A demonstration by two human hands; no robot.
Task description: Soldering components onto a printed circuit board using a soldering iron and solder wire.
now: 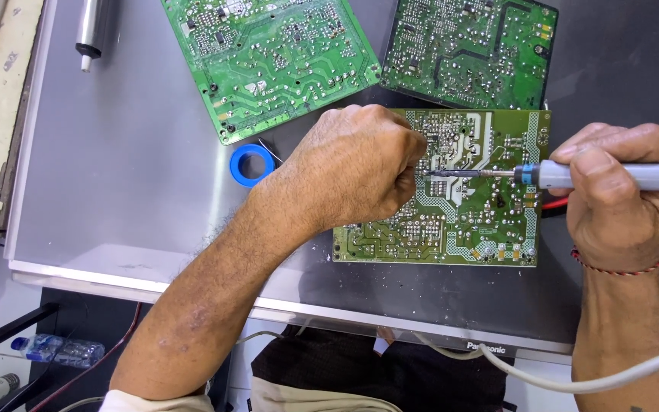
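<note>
Here, at the bench:
Board: a flat olive-green circuit board (482, 221), solder-dotted and pale-traced, lies on the smooth grey bench (116, 175).
Right hand: the right hand (623, 202) is clenched around a grey soldering iron (612, 176), its metal tip touching the board.
Left hand: the left hand (352, 164) is curled into a loose fist resting on the board's left part; anything pinched in it is hidden.
Nearby: a blue solder ring (252, 165); two brighter green boards (268, 57) above.

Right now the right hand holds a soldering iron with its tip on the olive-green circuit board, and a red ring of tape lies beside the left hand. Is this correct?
Not quite: the head view shows the ring of tape is blue, not red. The rest holds: the right hand holds the soldering iron, tip on the olive-green circuit board, and the ring lies beside the left hand.
</note>
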